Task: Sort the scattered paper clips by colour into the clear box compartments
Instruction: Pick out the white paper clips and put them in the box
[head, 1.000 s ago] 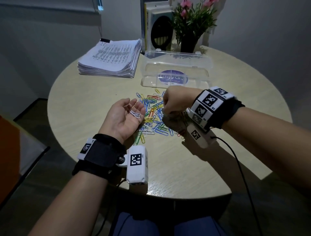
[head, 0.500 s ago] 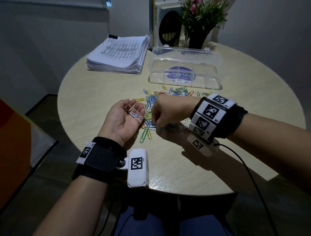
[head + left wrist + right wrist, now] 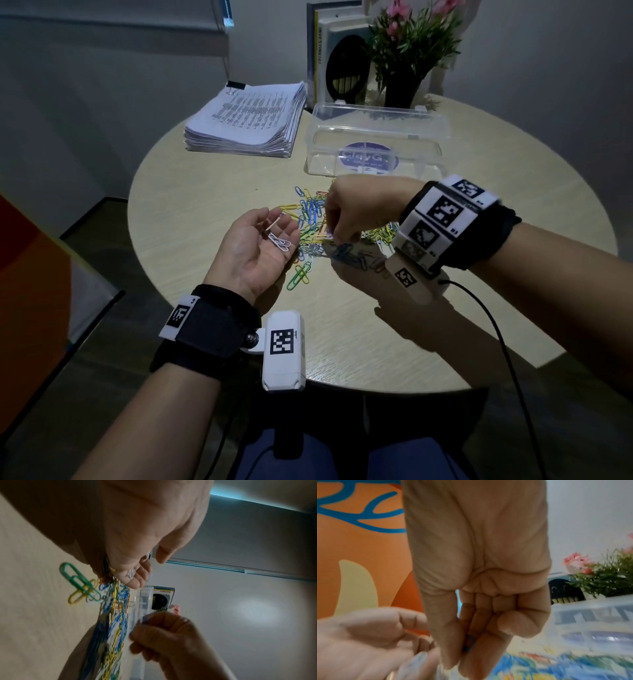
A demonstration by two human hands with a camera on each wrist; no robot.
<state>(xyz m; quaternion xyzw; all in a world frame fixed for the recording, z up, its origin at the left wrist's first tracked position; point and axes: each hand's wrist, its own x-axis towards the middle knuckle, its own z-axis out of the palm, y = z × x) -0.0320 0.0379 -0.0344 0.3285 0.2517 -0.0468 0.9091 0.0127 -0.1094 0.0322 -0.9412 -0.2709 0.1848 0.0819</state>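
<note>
- The right hand [image 3: 356,205] hangs knuckles-up over the pile of paper clips [image 3: 329,236], thumb and forefinger pressed together. The right wrist view shows a blue clip [image 3: 468,643] pinched between them, with the other fingers curled in.
- Half a second ago that hand was lower, fingertips down among the clips; it has now lifted off the table with its catch.
- The left hand [image 3: 257,246] is still palm-up at about nine o'clock from the pile, fingers loosely cupped rather than closed. A few white clips [image 3: 279,240] lie across the base of its fingers, just as they did before.
- The two hands are near each other but apart.
- The pile sits on the round table [image 3: 205,205] between the hands and the box. A green clip [image 3: 298,277] and a yellow one lie at the pile's six o'clock edge, just beside the left palm, where they were earlier.
- The clear box [image 3: 375,150] stands at twelve o'clock from the pile, lid up. I can see no clips in its compartments.
- A stack of printed papers [image 3: 250,120] lies at ten o'clock. A potted plant [image 3: 407,58] and some books [image 3: 329,54] stand behind the box.
- The view has drifted a little since the earlier frames; the things on the table have kept their places.
</note>
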